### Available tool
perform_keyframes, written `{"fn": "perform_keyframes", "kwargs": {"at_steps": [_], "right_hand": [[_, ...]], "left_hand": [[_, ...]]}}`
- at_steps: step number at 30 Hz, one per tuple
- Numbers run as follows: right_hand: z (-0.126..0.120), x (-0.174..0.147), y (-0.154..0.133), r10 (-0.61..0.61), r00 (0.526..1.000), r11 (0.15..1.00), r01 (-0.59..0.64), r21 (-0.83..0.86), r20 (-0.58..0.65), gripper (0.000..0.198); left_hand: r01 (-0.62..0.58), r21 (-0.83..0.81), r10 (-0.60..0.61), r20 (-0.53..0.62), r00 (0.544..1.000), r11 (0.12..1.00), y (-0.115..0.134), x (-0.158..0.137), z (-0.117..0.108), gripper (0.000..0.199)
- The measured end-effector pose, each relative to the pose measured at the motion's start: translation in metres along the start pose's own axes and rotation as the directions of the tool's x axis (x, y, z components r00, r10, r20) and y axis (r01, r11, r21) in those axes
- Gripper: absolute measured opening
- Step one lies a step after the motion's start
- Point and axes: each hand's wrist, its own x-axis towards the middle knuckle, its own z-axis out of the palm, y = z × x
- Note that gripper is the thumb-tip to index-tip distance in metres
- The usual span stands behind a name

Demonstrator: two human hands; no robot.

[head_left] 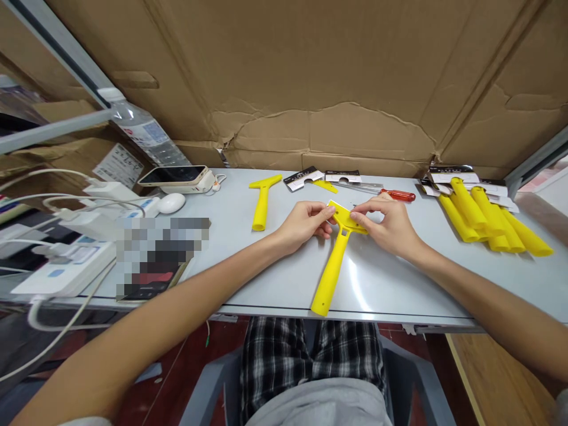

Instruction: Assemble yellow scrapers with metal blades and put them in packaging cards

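A yellow plastic scraper (pixel 332 269) with a T-shaped head is between my hands, its handle slanting down toward the table's front edge. My left hand (pixel 307 223) pinches the left end of the head between thumb and fingers. On the right end, my right hand (pixel 385 223) grips the head with its thumb on top. Another yellow scraper part (pixel 261 204) lies to the left of my left hand. Beyond my right hand rests a screwdriver (pixel 399 195) with a red handle.
Black-and-white cards (pixel 303 178) lie at the back. Several yellow scrapers (pixel 470 207) with cards are piled at the right. On the left are a power strip (pixel 66 278), a phone (pixel 175 175), a white mouse-like object (pixel 171 203) and a leaning water bottle (pixel 144 130). Cardboard (pixel 328 65) stands behind.
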Motion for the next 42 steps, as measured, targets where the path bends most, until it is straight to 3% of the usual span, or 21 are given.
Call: {"fn": "perform_keyframes", "kwargs": {"at_steps": [8, 11, 13, 16, 18, 20, 26, 32, 35, 39, 42], "right_hand": [[0.002, -0.001, 0.001, -0.024, 0.999, 0.999, 0.023, -0.024, -0.032, 0.031], [0.000, 0.001, -0.003, 0.052, 0.997, 0.997, -0.048, 0.065, -0.052, 0.040], [-0.002, 0.004, -0.004, 0.155, 0.988, 0.974, -0.156, 0.166, 0.021, 0.051], [-0.004, 0.008, -0.001, 0.268, 0.925, 0.892, -0.344, 0.293, 0.268, 0.065], [-0.003, 0.009, 0.003, 0.283, 0.872, 0.838, -0.427, 0.340, 0.399, 0.070], [-0.002, 0.009, 0.007, 0.275, 0.852, 0.810, -0.455, 0.371, 0.445, 0.071], [-0.001, 0.008, 0.011, 0.246, 0.864, 0.817, -0.429, 0.386, 0.440, 0.064], [-0.002, 0.006, 0.011, 0.172, 0.896, 0.911, -0.303, 0.280, 0.409, 0.060], [-0.003, 0.004, 0.008, 0.126, 0.890, 0.940, -0.249, 0.234, 0.439, 0.061], [-0.005, 0.003, 0.002, 0.139, 0.850, 0.908, -0.314, 0.278, 0.508, 0.068], [-0.004, 0.003, 0.000, 0.139, 0.847, 0.884, -0.340, 0.321, 0.513, 0.071]], "left_hand": [[0.003, 0.026, -0.002, -0.014, 1.000, 1.000, 0.002, -0.002, 0.002, 0.029], [-0.017, 0.010, 0.018, -0.026, 1.000, 1.000, 0.004, -0.002, 0.002, 0.027], [-0.020, 0.006, 0.021, -0.031, 0.999, 1.000, 0.004, -0.001, 0.001, 0.027], [-0.019, 0.019, 0.020, -0.037, 0.999, 1.000, 0.005, -0.001, 0.002, 0.028], [-0.020, 0.033, 0.021, -0.037, 0.999, 0.999, 0.006, -0.002, 0.002, 0.028], [-0.023, 0.047, 0.024, -0.031, 0.999, 0.999, 0.007, -0.003, 0.003, 0.027], [-0.031, 0.044, 0.032, -0.029, 0.999, 0.999, 0.005, -0.003, 0.003, 0.025], [-0.018, -0.011, 0.017, -0.026, 1.000, 1.000, 0.003, -0.002, 0.004, 0.026], [-0.024, -0.012, 0.023, -0.027, 0.999, 1.000, 0.005, -0.003, 0.006, 0.026], [-0.035, -0.044, 0.034, -0.040, 0.999, 0.998, 0.005, -0.002, 0.007, 0.024], [-0.028, -0.075, 0.026, -0.030, 0.999, 0.997, 0.004, 0.000, 0.006, 0.023]]}}
